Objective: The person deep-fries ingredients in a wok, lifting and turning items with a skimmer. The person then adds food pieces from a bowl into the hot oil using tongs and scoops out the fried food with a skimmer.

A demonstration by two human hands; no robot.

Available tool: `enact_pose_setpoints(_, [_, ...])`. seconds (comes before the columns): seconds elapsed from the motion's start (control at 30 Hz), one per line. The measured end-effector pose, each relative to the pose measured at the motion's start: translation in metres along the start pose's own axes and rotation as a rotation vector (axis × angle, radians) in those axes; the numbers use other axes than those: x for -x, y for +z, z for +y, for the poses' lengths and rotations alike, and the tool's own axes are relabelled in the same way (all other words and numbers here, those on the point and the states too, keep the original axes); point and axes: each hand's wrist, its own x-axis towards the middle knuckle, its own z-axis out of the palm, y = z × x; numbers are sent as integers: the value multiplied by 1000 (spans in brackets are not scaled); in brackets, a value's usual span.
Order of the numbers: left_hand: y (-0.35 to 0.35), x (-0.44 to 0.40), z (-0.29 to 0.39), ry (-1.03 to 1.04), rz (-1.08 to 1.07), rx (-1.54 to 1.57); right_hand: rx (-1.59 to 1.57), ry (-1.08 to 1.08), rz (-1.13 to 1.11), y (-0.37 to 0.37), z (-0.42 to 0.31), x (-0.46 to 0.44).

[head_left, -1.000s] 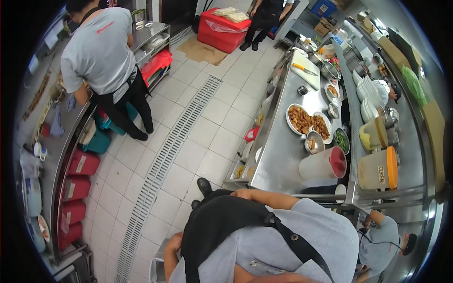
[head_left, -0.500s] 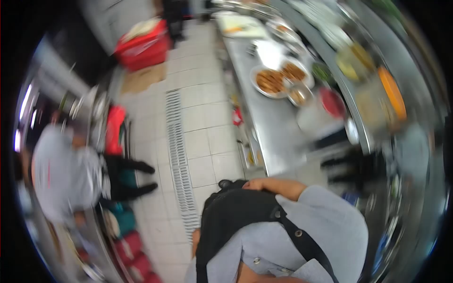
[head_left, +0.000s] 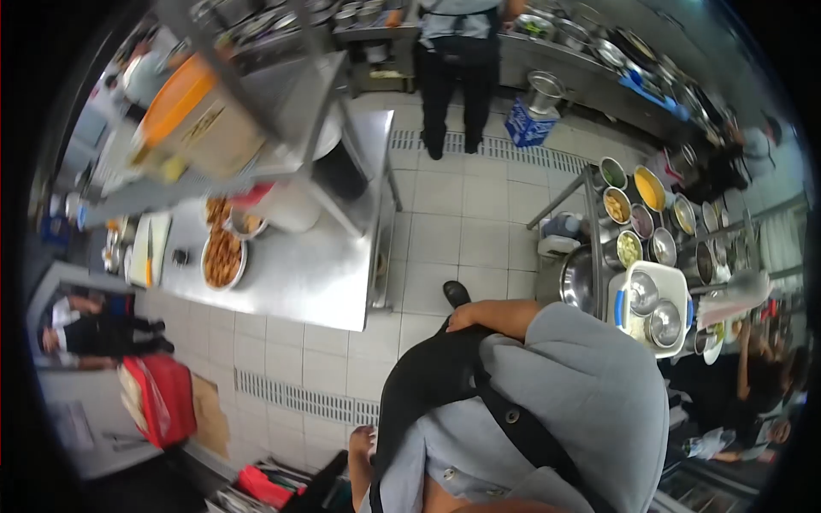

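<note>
My right hand (head_left: pixel 463 316) is against the front of my black apron (head_left: pixel 436 374), with its fingertips mostly out of sight. Low at my left side hangs my left hand (head_left: pixel 363 441), its fingers loosely bent and a little apart, with no object visible in it. To the left stands a steel table (head_left: pixel 333 295) holding a bowl of browned food (head_left: pixel 223 260), a smaller metal bowl (head_left: pixel 248 224) and an orange-handled knife (head_left: pixel 150 254) on a pale board. Neither hand touches the table.
A person (head_left: pixel 457 60) stands at the far counter, beside a blue crate (head_left: pixel 528 124). On the right, a rack holds several food containers and a white basin (head_left: pixel 623 295) with metal bowls. A red box (head_left: pixel 162 400) is at lower left. Other people are at both sides.
The view has swung to the right. The food table now lies on the left, and the far counter and right-hand rack have come into view. My left hand shows more than half a second ago.
</note>
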Motion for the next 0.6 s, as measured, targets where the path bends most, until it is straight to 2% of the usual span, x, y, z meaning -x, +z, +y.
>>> enact_pose_setpoints(0.03, [11,-8,38,138,-53,-120,-13,-87,-11,-12,14,15])
enact_pose_setpoints(0.07, [27,-23,79,282,-107,-237,-87,-102,118,-16,35,19])
enact_pose_setpoints(0.1, [50,-26,131,268,-141,-134,-160,-111,249,-12,62,22])
enact_pose_setpoints(0.13, [81,-1,212,252,-184,-24,-225,-111,376,-15,95,31])
enact_pose_setpoints(0.2, [136,50,374,433,-132,-492,-416,-21,507,-43,132,80])
enact_pose_setpoints(0.23, [168,84,440,576,-163,-248,-492,7,578,-52,157,100])
enact_pose_setpoints(0.27, [189,84,497,789,-213,-274,-568,38,655,-60,183,114])
enact_pose_setpoints(0.3, [209,93,549,828,-323,-102,-569,72,706,-69,209,129])
enact_pose_setpoints(0.37, [242,152,668,1025,-345,-38,-587,150,802,-74,250,153])
enact_pose_setpoints(0.43, [250,198,770,1530,-241,-110,-700,231,932,-85,270,186])
enact_pose_setpoints(0.47, [250,223,814,1741,-89,-96,-721,257,982,-92,275,205])
enact_pose_setpoints(0.5, [254,252,861,1998,-8,87,-737,284,1030,-99,280,218])
enact_pose_setpoints(0.53, [250,302,905,2386,-131,121,-796,297,1074,-99,288,220])
enact_pose_setpoints(0.6, [263,366,961,2920,-318,108,-906,316,1158,-102,301,220])
